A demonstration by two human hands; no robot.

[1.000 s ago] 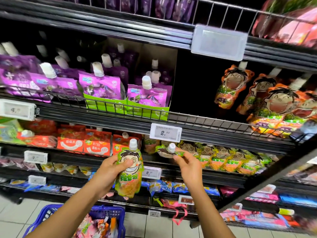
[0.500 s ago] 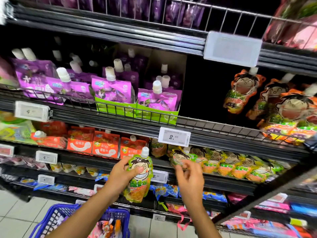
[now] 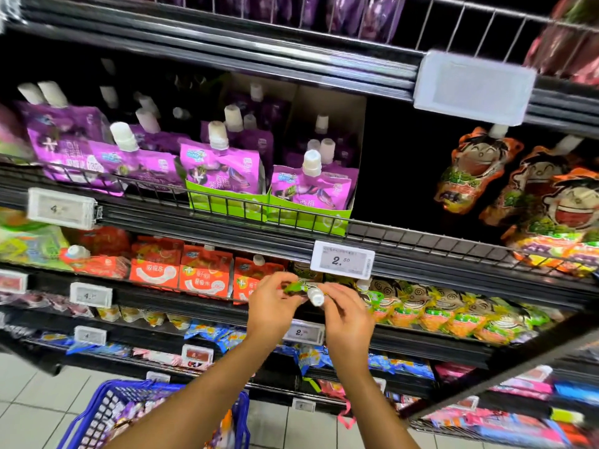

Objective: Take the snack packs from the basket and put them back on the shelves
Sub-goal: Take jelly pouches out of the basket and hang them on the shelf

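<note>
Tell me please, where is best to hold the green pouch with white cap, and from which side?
Probably grip the green pouch by the flat body just behind the white cap, coming from the front: it lies tipped, cap toward the camera, between left hand and right hand.

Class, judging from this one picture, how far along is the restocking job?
Done: green cartoon-face pouches already line the shelf. In hand: left hand and right hand both hold a green white-capped spout pouch at that shelf. Left: packs remain in the blue plastic basket.
</note>
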